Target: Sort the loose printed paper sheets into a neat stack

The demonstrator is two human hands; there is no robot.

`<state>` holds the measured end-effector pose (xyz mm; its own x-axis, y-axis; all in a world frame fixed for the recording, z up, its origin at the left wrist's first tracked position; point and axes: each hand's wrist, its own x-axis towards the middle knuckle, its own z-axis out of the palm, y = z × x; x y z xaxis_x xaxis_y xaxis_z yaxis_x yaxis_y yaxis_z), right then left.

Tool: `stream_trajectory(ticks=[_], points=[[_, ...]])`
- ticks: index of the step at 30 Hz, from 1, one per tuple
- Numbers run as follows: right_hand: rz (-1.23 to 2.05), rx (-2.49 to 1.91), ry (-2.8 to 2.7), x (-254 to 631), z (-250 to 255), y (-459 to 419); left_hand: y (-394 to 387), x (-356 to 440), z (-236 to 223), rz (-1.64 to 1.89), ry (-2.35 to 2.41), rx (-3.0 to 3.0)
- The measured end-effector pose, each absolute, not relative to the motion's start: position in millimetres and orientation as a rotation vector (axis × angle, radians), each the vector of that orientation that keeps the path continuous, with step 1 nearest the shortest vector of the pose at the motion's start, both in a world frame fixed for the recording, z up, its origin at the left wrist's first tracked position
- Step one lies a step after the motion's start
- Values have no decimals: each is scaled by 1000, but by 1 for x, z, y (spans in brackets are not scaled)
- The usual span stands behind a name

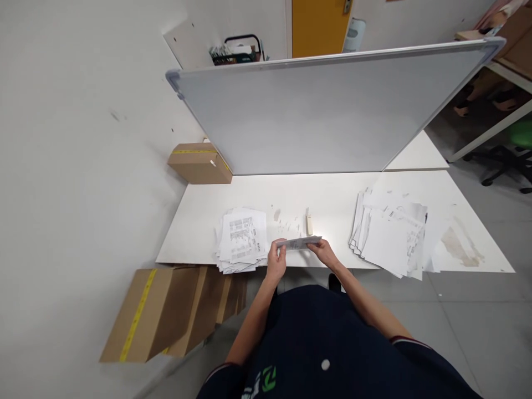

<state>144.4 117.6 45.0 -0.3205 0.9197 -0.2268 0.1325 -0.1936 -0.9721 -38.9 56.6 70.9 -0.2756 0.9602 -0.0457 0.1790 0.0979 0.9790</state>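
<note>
Both hands hold one printed paper sheet [300, 243] just above the near edge of the white table [332, 194]. My left hand [276, 260] grips its left end with fingers closed. My right hand [322, 252] pinches its right end. A stack of printed papers [241, 239] lies on the table just left of my left hand. A larger, fanned pile of papers [390, 233] lies to the right. A small cream stapler-like object [309, 223] rests on the table just beyond the held sheet.
A large whiteboard [324, 111] stands tilted along the back of the table. A cardboard box [199, 163] sits at the far left corner. More cardboard boxes [166, 310] lean on the floor at the left. Another table and a green chair [515, 149] are at right.
</note>
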Motion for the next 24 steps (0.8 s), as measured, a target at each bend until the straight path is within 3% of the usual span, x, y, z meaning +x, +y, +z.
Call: stream_trajectory(ticks=[11,24], points=[[1445,-1346,-1635,150,48,115,52,-31,75,1322,1617,1134],[1524,-1379,-1676,146,66,110,59,-37,90,1456,1521,707]])
